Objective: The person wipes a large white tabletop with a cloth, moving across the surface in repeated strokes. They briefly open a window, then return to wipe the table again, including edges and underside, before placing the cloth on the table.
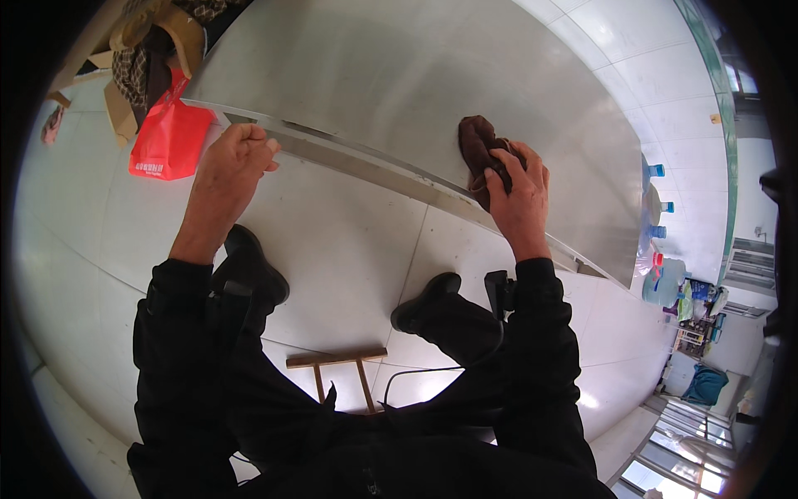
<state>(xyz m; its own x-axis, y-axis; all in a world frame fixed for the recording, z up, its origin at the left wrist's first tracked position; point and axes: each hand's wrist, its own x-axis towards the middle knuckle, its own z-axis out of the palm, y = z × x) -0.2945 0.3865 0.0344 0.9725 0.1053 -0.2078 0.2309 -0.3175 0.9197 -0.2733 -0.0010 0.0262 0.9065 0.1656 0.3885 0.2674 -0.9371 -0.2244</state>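
My right hand (520,187) grips a bunched dark brown cloth (479,146) on the stainless steel tabletop (386,81), close to its near edge. Part of the cloth spreads out beyond my fingertips. My left hand (243,153) is raised by the left end of the table's near edge, its fingers loosely curled; no object shows in it. Whether it touches the edge cannot be told.
A red bag (171,137) bearing writing stands left of the table, beside a wooden chair (181,37) with patterned fabric. Large water bottles (664,280) stand beyond the table's right end. A wooden stool's frame (336,358) shows between my legs on the tiled floor.
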